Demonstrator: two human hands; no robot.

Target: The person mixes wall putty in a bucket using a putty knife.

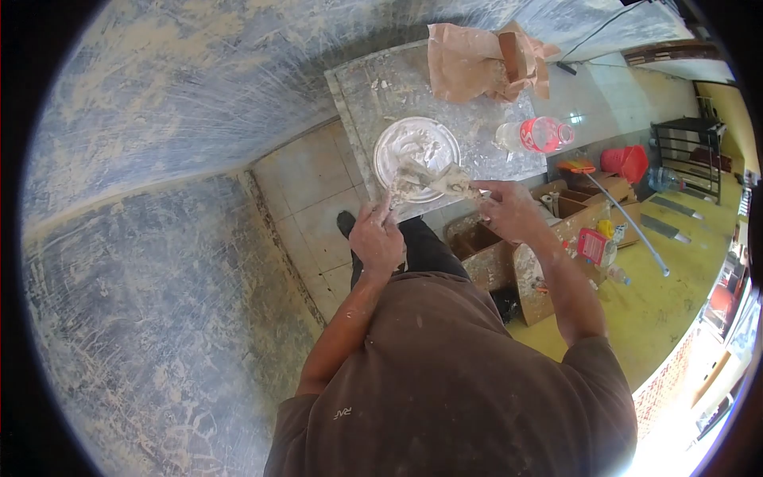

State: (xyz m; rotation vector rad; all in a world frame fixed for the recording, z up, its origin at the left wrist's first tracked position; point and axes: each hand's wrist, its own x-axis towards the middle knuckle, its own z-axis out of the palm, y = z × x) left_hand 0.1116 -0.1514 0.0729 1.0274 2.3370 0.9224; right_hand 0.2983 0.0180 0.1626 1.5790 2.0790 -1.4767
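Note:
My left hand and my right hand both grip a plaster-stained rag or paper, stretched between them just above a round white bowl smeared with plaster. The bowl rests on a dusty board that serves as a small work surface. My fingers pinch the rag at its two ends. My brown shirt and dark trousers fill the lower middle of the view.
A crumpled brown paper bag and a lying plastic bottle with a red label sit on the board. A skim-coated wall runs along the left. Cardboard boxes, a red bucket and a long-handled tool stand on the right.

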